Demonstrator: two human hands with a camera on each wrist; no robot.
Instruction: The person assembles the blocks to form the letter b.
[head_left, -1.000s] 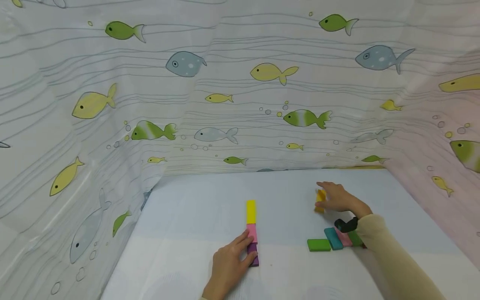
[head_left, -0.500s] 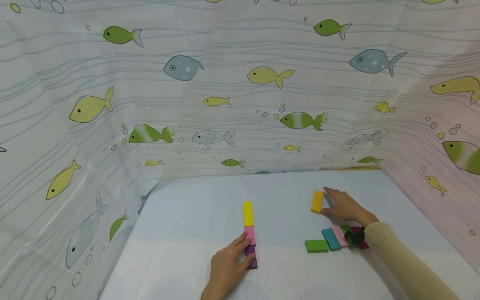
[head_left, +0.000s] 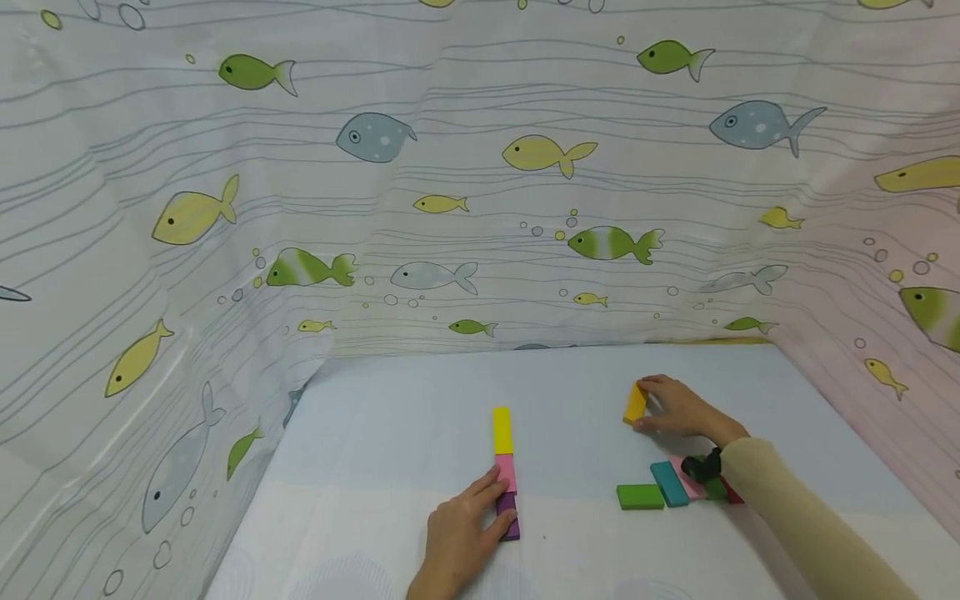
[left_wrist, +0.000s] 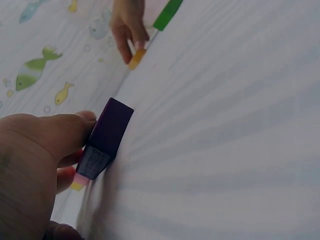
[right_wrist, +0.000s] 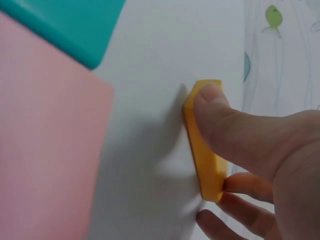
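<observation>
My left hand (head_left: pixel 463 529) is at a straight row of blocks: a purple block (head_left: pixel 507 504) nearest me, a pink block (head_left: pixel 506 471) in the middle and a yellow block (head_left: pixel 502 430) at the far end. Its thumb lies against the purple block, and its fingers reach the pink one; the left wrist view shows the purple block (left_wrist: pixel 107 137) close beside the thumb. Farther back on the right, my right hand (head_left: pixel 678 408) pinches an orange block (head_left: pixel 635 403) by its ends. In the right wrist view the thumb covers one end of that orange block (right_wrist: pixel 204 155), fingertips at the other.
Below my right wrist lie a green block (head_left: pixel 640 497), a teal block (head_left: pixel 669 483), a pink block (head_left: pixel 687 477) and others partly hidden by the sleeve and a black wrist device (head_left: pixel 701 467). A fish-patterned curtain (head_left: pixel 465 233) surrounds the white table (head_left: pixel 360 433).
My right hand came off the orange block half a second ago, leaving it flat, and now grips its ends again. The left hand stays at the row.
</observation>
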